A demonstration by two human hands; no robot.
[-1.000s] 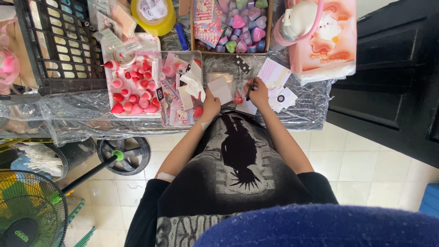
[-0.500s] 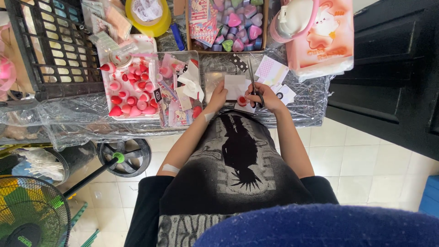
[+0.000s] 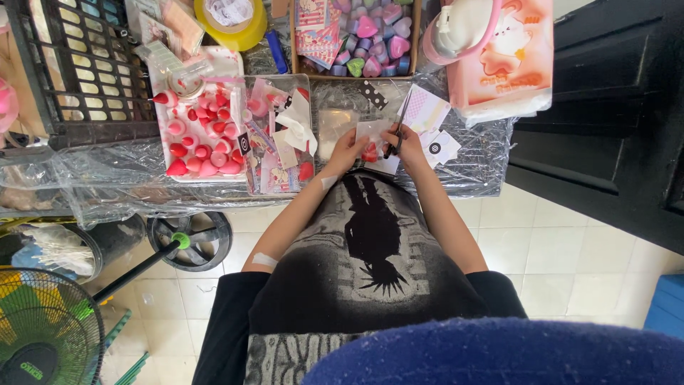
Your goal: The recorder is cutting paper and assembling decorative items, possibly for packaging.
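Both hands came together: left hand [image 3: 347, 151] pinches small clear packet [image 3: 373, 137], right hand [image 3: 406, 137] grips scissors [image 3: 399, 121] on it; tray of red pieces [image 3: 196, 135] sits further left.

I record a small clear packet [image 3: 372, 139] held flat between both hands at the near edge of the plastic-covered table, just in front of the torso. It is thin, pale and roughly rectangular, with a small red piece visible inside near its lower edge. The left hand [image 3: 347, 151] pinches its left side; the right hand [image 3: 405, 140] grips its right side. A pair of scissors [image 3: 399, 122] sits in the right hand, dark blades angled up and away over the packet's right edge; whether the blades are parted I cannot tell.
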